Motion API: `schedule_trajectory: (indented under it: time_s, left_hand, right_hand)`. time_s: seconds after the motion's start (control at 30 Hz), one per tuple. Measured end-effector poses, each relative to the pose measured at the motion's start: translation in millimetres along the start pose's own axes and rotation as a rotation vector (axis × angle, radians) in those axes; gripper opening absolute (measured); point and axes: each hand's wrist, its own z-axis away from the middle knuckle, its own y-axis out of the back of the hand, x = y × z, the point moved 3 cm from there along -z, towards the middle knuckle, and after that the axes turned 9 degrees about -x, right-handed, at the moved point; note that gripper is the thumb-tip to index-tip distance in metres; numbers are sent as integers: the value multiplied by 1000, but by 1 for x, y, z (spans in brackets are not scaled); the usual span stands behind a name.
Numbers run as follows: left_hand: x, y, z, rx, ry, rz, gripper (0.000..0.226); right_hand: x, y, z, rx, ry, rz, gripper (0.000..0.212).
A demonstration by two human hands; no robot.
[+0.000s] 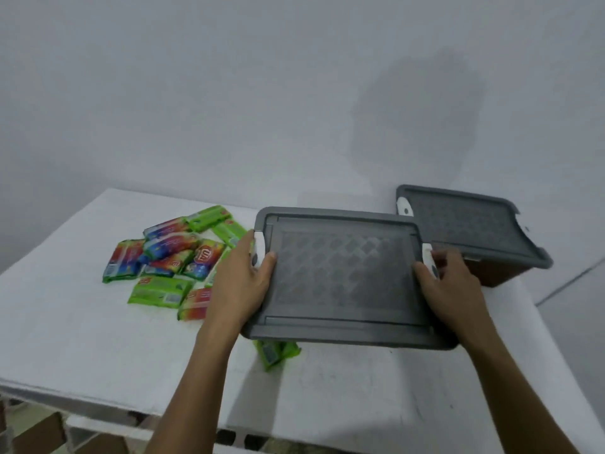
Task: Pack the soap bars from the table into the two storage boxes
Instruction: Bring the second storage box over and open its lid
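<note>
A storage box with a grey patterned lid [343, 276] is held above the white table [98, 339]. My left hand [244, 280] grips its left edge by a white latch, and my right hand [448, 280] grips its right edge by the other latch. A second storage box [465, 221], brown with a grey lid, stands behind it at the right. Several wrapped soap bars [170, 253], green and multicoloured, lie in a heap to the left. One green soap bar [276, 350] shows under the held box's front edge.
A plain white wall [229, 93] rises right behind the table. The table's front edge runs across the lower left, with brown cardboard [49, 430] below it. The right table edge drops off beside the second box.
</note>
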Motion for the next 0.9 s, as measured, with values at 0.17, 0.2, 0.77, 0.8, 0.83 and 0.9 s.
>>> schedule_trajectory:
  time_s: [0.17,0.2,0.77,0.8,0.83,0.9]
  left_hand:
    - [17,-54,23,-91,8,-62,53]
    - [19,-63,29,-102,8,-87,53]
    - [13,-119,56,-223,104,169,43]
    - [7,-121,56,-236,167,271,43]
    - [3,-121,56,-252,261,359,41]
    - [-4,-122,57,-325,471,552,38]
  right_hand:
    - [60,30,28,-13,-93,7,27]
    - [70,34,33,-24,-114,1,27]
    - [156,47,66,-44,-178,-333,23]
    - [161,47,68,-48,-206,-407,27]
    - [165,46,70,-66,-231,-476,30]
    - [171,41,74,-115,-258,-594,34]
